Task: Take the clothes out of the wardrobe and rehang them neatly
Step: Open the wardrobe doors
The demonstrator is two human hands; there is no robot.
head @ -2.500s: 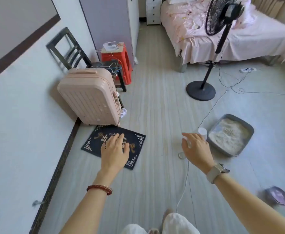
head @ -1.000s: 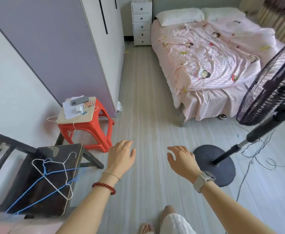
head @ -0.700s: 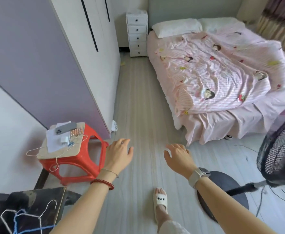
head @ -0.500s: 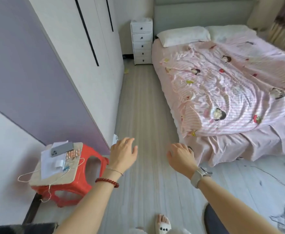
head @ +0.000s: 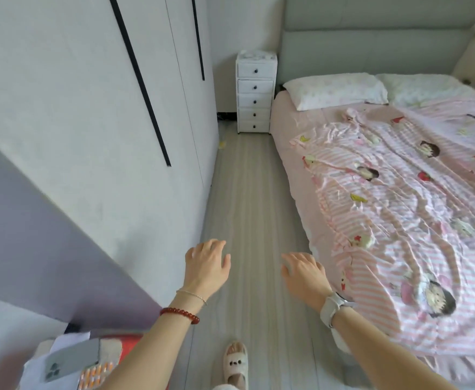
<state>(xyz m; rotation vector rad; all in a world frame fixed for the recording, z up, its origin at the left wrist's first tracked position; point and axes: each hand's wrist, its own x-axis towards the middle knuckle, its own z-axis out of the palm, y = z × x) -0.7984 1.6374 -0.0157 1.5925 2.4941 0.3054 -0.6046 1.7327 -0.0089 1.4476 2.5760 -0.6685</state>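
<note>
Stool (head: 109,358) slid to frame btm; wardrobe (head: 95,114) closer; hands empty.

Left of the left hand (head: 206,264): white wardrobe (head: 95,108), black handle strips. Right of the right hand (head: 305,273): pink-and-white striped, cartoon-printed quilt (head: 394,209).

head-worn view, forward and down along the floor (head: 247,209)

Pale striped plank floor (head: 247,192) ahead of me, pink cartoon-print bed (head: 399,192) with grey headboard (head: 371,49) on my right, little white drawer unit (head: 255,92) at the far wall.
</note>
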